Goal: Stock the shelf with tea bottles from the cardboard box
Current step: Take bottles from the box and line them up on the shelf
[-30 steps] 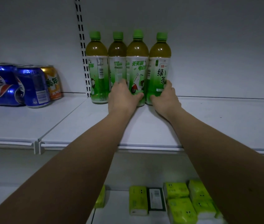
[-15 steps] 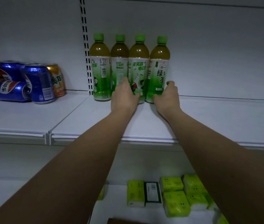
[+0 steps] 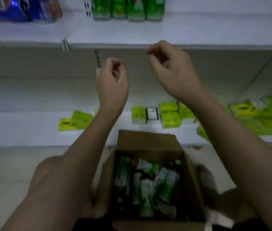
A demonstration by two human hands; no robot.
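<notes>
Several green tea bottles (image 3: 127, 10) stand in a row at the back of the upper white shelf (image 3: 198, 30); only their lower halves show. My left hand (image 3: 112, 84) and my right hand (image 3: 172, 72) hang in the air below the shelf's front edge, fingers loosely curled and holding nothing. Under my arms an open cardboard box (image 3: 150, 142) sits on the floor. Several more tea bottles (image 3: 148, 184) lie jumbled inside it. The picture is blurred by motion.
Blue and orange cans (image 3: 22, 9) sit at the upper shelf's left end. Yellow-green tissue packs (image 3: 170, 115) lie along the lower shelf (image 3: 23, 129), with more packs heaped at the right. Pale floor (image 3: 7, 172) lies left of the box.
Both hands have let go of the bottles on the shelf and drawn back and down. My view has tilted down, bringing the cardboard box into sight.
</notes>
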